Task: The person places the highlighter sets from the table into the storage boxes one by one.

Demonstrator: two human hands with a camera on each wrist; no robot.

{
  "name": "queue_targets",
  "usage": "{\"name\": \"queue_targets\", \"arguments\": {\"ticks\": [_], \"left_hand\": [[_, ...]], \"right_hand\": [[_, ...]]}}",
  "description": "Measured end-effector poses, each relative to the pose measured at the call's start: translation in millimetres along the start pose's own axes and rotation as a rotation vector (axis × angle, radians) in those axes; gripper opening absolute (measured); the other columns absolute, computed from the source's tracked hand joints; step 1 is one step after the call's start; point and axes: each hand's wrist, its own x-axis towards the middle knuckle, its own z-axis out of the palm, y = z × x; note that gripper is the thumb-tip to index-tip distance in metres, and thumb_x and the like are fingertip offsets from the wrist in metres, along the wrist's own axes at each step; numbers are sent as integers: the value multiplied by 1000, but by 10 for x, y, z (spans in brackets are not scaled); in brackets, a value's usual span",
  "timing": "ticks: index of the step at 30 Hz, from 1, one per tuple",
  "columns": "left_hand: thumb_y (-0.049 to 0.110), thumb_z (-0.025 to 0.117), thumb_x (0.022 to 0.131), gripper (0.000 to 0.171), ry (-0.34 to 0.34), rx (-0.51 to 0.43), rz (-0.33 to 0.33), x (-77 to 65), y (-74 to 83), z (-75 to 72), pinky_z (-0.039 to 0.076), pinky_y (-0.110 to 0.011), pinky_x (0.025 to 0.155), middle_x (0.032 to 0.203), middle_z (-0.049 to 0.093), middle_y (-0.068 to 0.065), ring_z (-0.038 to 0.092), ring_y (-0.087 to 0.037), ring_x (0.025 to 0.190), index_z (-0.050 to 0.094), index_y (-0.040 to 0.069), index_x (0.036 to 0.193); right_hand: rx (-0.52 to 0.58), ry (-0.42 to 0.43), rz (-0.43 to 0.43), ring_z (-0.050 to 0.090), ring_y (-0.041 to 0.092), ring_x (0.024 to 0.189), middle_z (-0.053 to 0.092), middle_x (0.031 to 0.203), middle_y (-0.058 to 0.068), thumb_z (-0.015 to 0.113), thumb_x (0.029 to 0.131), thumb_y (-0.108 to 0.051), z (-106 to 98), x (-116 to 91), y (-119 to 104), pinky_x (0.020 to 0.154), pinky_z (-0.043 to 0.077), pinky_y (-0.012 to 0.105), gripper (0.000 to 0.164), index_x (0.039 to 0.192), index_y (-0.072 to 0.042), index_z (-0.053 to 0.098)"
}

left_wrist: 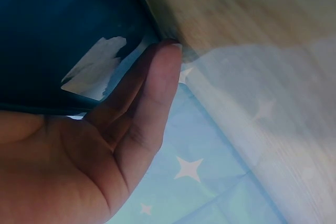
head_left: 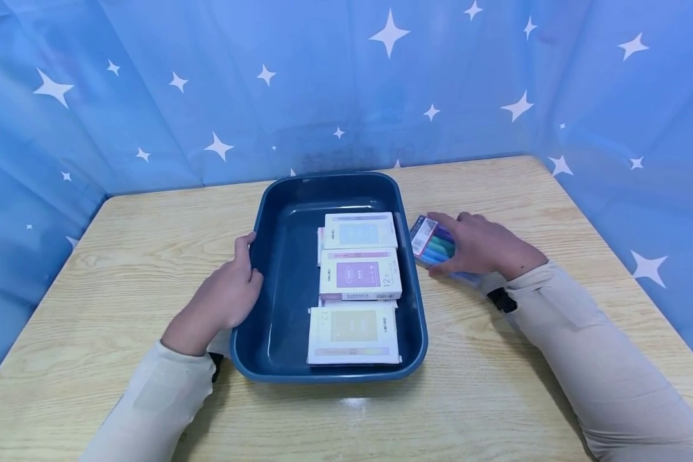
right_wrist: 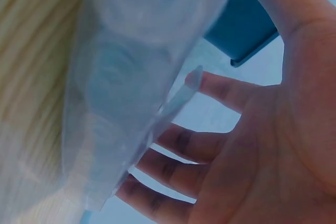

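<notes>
A dark blue plastic tray [head_left: 289,375] sits on the table with several flat white boxes lying along its right half. The top ones bear a blue panel [head_left: 358,232], a purple panel [head_left: 358,274] and a yellow panel [head_left: 353,333]. At the tray's left side my left hand [head_left: 225,292] holds the rim; in the left wrist view its fingers [left_wrist: 165,82] lie along the outer wall, near a torn white label [left_wrist: 97,69]. Right of the tray, my right hand [head_left: 476,247] grips a clear pack of coloured markers [head_left: 433,242] by its edges, the pack's transparent end [right_wrist: 126,77] filling the right wrist view.
The wooden table [head_left: 150,256] extends on both sides of the tray and in front of it. A blue curtain [head_left: 323,77] with white stars hangs along the table's back and sides.
</notes>
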Motion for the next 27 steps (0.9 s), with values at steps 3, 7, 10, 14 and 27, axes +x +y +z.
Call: {"name": "queue_targets", "arguments": {"ticks": [3, 7, 10, 14, 27], "left_hand": [[22, 25, 106, 64, 2, 0, 4, 3, 0, -2, 53, -35, 66, 78, 57, -12, 65, -21, 71, -9, 17, 159], [22, 24, 105, 63, 3, -5, 8, 7, -8, 5, 52, -33, 64, 75, 56, -12, 64, -21, 68, -8, 17, 159], [21, 24, 105, 63, 6, -7, 8, 6, -9, 16, 52, -33, 63, 73, 56, -12, 64, -21, 66, -8, 17, 159], [21, 24, 105, 63, 9, -11, 12, 8, -8, 19, 53, -34, 64, 73, 56, -12, 64, -20, 66, -7, 17, 159], [22, 23, 104, 63, 0, -17, 9, 21, -16, 21, 53, -33, 64, 72, 56, -12, 64, -20, 65, -9, 17, 159]], "right_hand": [[7, 8, -6, 57, 34, 98, 56, 126, 27, 83, 73, -52, -5, -4, -2, 79, 55, 48, 104, 157, -20, 30], [7, 17, -22, 58, 34, 97, 56, 126, 28, 79, 77, -52, -19, -7, 3, 77, 55, 45, 99, 157, -19, 32], [14, 24, -30, 58, 33, 94, 56, 125, 28, 75, 79, -53, -24, -9, 9, 74, 54, 42, 95, 156, -18, 33], [27, 21, -25, 59, 32, 91, 55, 125, 29, 73, 80, -53, -26, -2, 17, 72, 53, 40, 93, 156, -17, 33], [17, 105, 6, 58, 36, 96, 51, 132, 32, 69, 83, -56, -61, -1, 18, 74, 54, 47, 92, 156, -14, 32]]}}
